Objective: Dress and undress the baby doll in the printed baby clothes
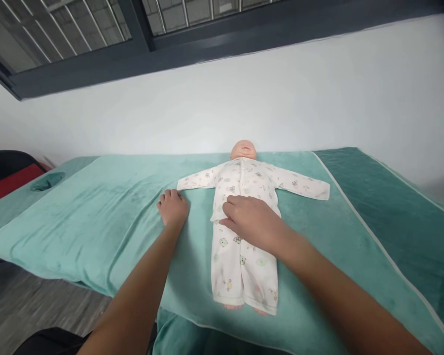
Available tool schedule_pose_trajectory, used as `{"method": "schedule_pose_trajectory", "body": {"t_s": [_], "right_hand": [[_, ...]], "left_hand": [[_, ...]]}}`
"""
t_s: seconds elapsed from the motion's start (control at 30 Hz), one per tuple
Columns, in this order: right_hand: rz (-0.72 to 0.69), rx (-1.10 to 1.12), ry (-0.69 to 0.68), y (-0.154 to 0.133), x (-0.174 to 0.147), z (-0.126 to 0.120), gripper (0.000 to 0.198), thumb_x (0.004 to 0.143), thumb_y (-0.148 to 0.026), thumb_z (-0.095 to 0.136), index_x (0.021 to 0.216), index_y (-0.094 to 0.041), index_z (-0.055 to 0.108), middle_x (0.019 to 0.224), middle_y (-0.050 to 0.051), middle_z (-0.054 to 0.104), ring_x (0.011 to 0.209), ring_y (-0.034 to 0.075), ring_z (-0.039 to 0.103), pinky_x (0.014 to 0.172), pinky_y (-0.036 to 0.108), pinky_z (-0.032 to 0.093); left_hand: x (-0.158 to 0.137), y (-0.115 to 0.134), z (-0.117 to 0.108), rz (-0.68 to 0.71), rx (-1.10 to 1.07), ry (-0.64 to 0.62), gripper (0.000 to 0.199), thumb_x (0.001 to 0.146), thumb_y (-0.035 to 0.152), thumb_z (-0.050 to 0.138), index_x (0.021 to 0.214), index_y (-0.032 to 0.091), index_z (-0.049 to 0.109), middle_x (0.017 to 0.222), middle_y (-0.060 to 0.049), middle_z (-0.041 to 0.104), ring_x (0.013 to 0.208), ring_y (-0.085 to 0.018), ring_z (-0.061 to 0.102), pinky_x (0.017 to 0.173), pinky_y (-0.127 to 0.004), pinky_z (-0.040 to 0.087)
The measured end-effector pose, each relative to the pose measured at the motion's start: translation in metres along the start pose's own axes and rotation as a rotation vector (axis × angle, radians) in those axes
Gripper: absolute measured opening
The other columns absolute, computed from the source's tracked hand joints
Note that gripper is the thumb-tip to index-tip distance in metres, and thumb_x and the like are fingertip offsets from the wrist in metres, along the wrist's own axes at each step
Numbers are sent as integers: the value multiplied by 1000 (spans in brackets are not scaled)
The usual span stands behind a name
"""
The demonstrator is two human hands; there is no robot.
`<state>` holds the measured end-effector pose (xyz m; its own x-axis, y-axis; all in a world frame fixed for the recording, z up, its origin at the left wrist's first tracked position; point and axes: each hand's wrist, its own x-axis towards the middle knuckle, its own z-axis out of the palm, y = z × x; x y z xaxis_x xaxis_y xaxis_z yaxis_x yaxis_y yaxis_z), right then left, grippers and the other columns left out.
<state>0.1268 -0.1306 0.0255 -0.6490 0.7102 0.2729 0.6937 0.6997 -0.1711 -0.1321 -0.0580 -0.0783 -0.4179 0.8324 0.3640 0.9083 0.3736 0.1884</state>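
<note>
A baby doll (243, 149) lies on its back in white long-sleeved clothes, a top (246, 172) and trousers (227, 276) printed with small animals. Its arms stretch out to both sides, and the toes show below the trouser hems. My right hand (253, 222) is over the doll's belly, fingers curled in and thumb a little apart, with nothing visible in it; whether it touches the cloth I cannot tell. On the green cover, just below the end of the left-hand sleeve (196, 181), my left hand (173, 206) rests with its fingers curled under.
A light green plush cover (96, 217) lies over the bed, with a darker green part (399, 222) at the right. The bed has a hole (48, 181) at the far left, near a black and red object (13, 177). Behind stand a white wall (318, 93) and a barred window (77, 29).
</note>
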Motion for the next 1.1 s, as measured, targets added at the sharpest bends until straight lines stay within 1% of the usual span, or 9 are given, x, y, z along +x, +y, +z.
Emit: {"method": "schedule_pose_trajectory", "body": {"t_s": [0.1, 0.2, 0.3, 0.4, 0.67, 0.77, 0.93, 1.0, 1.1], "right_hand": [[61, 280, 92, 13, -3, -3, 29, 99, -30, 49, 72, -20, 55, 76, 0, 62, 68, 14, 55, 61, 28, 37], [228, 496, 301, 43, -8, -3, 28, 97, -35, 49, 74, -21, 56, 77, 0, 63, 71, 15, 56, 67, 28, 40], [518, 463, 473, 84, -17, 5, 30, 94, -41, 50, 72, -21, 56, 71, 1, 62, 68, 17, 53, 65, 30, 37], [729, 385, 460, 114, -28, 21, 36, 92, -47, 48, 67, -22, 52, 62, 0, 56, 63, 17, 48, 62, 30, 33], [655, 609, 186, 113, -45, 53, 47, 95, -49, 36, 61, -21, 51, 64, 2, 63, 64, 18, 56, 65, 30, 40], [759, 718, 284, 120, -55, 62, 41, 91, -49, 45, 63, -21, 56, 62, 1, 63, 62, 18, 60, 64, 31, 44], [955, 1034, 635, 134, -56, 75, 23, 79, -41, 62, 78, -19, 65, 83, 7, 72, 78, 23, 68, 71, 35, 54], [928, 1165, 672, 133, -50, 79, 22, 76, -40, 65, 80, -19, 67, 86, 7, 73, 84, 24, 68, 75, 35, 55], [817, 1195, 611, 126, -39, 84, 24, 76, -43, 66, 81, -20, 68, 82, 4, 72, 88, 25, 67, 77, 34, 55]], "left_hand": [[0, 0, 0, 5, -9, 13, 26, 89, 22, 41, 105, 21, 62, 121, -14, 61, 114, -33, 52, 93, -47, 39], [0, -1, 1, 14, -8, 30, 26, 89, 23, 41, 105, 21, 62, 120, -14, 61, 114, -33, 52, 92, -47, 39], [0, 0, 2, 14, 7, 27, 27, 89, 23, 41, 106, 21, 62, 121, -14, 61, 114, -33, 52, 92, -47, 39], [0, 1, 0, 11, 31, 28, 27, 89, 23, 41, 106, 21, 62, 121, -13, 62, 115, -32, 52, 93, -46, 40], [1, 3, -3, 18, 7, 29, 27, 88, 23, 41, 104, 19, 63, 120, -15, 62, 114, -33, 52, 93, -47, 40], [2, 2, -2, 26, -27, 30, 27, 87, 22, 42, 103, 18, 64, 120, -16, 62, 116, -35, 51, 94, -49, 40], [2, 0, -7, -29, -238, 14, 29, 84, 17, 45, 104, 16, 65, 125, -19, 61, 122, -37, 49, 102, -53, 34], [-2, 2, -10, -94, -429, 10, 32, 84, 17, 44, 108, 15, 65, 126, -19, 62, 123, -35, 51, 105, -52, 34], [-17, 14, -14, -140, -614, -24, 37, 89, 24, 39, 113, 15, 66, 118, -15, 68, 113, -29, 60, 101, -44, 42]]}}
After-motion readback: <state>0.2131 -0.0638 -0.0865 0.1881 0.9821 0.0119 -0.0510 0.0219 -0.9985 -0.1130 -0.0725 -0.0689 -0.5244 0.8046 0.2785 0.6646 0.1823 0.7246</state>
